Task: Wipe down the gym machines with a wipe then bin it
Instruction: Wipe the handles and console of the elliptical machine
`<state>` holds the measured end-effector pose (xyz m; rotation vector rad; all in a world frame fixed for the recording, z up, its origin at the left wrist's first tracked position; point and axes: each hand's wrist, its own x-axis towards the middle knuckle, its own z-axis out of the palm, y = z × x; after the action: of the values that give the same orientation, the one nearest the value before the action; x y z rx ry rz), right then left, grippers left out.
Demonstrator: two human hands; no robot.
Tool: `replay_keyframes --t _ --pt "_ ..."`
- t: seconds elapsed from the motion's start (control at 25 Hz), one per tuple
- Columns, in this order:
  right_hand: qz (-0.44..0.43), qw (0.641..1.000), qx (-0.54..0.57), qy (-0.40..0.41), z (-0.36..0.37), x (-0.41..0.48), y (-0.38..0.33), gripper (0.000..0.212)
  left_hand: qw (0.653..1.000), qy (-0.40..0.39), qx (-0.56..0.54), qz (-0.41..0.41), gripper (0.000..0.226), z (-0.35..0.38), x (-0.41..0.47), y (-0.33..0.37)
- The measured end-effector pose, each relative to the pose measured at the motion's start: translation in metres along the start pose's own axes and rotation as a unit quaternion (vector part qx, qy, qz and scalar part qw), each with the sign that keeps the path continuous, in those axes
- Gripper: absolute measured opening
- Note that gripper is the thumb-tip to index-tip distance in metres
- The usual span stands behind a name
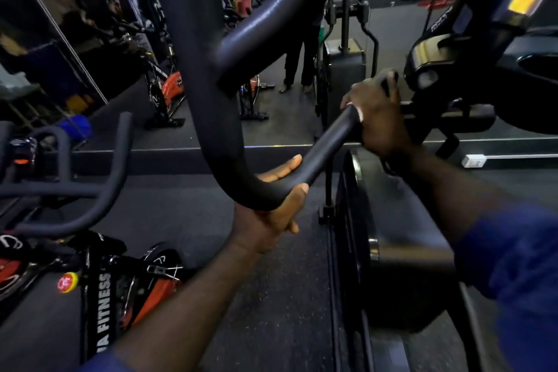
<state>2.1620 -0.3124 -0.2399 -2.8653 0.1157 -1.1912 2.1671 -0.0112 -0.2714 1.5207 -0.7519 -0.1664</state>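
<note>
Little of the white wipe is seen, only a pale edge under the right hand, which is curled round the black curved padded handlebar. The lower bend is gripped by the left hand. Wiping is judged unfinished and binning is not yet done. Free room is seen below, over the dark rubber floor.

Left hand grips the handlebar low, right hand higher, fingers seemingly curled round it.
</note>
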Motion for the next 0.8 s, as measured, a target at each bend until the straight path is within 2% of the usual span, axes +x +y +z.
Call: replay_keyframes --t 0.12,0.2,0.32,0.4,0.48,0.64,0.68,0.8 --pt "0.066 0.997 0.042 0.010 0.014 0.007 0.006 0.012 1.000 0.000 -0.017 -0.002 0.050 0.001 0.000 -0.004" --pt "0.084 0.990 0.109 0.038 0.014 -0.001 -0.018 0.017 1.000 -0.001 -0.023 0.002 0.052 0.001 -0.002 -0.005" --pt "0.083 0.970 0.188 0.129 0.010 -0.034 -0.089 0.006 1.000 -0.005 -0.020 -0.003 0.055 -0.001 -0.001 -0.005" --pt "0.087 0.951 0.240 0.177 0.007 -0.060 -0.146 0.026 1.000 -0.007 0.011 0.026 0.054 -0.004 -0.003 0.001" --pt "0.112 0.947 0.244 0.175 0.010 -0.077 -0.182 0.020 0.999 -0.019 0.010 0.033 0.049 -0.005 -0.008 0.010" --pt "0.101 0.955 0.267 0.085 -0.007 -0.093 -0.178 0.042 0.990 -0.001 0.068 -0.121 0.027 -0.012 -0.018 0.032" --pt "0.115 0.952 0.278 0.054 -0.019 -0.095 -0.176 0.046 0.984 -0.025 0.072 -0.163 0.033 -0.015 -0.023 0.037" --pt "0.239 0.921 0.309 -0.018 -0.062 -0.107 -0.190 0.054 0.949 -0.145 0.024 -0.279 0.070 -0.016 -0.042 0.058"
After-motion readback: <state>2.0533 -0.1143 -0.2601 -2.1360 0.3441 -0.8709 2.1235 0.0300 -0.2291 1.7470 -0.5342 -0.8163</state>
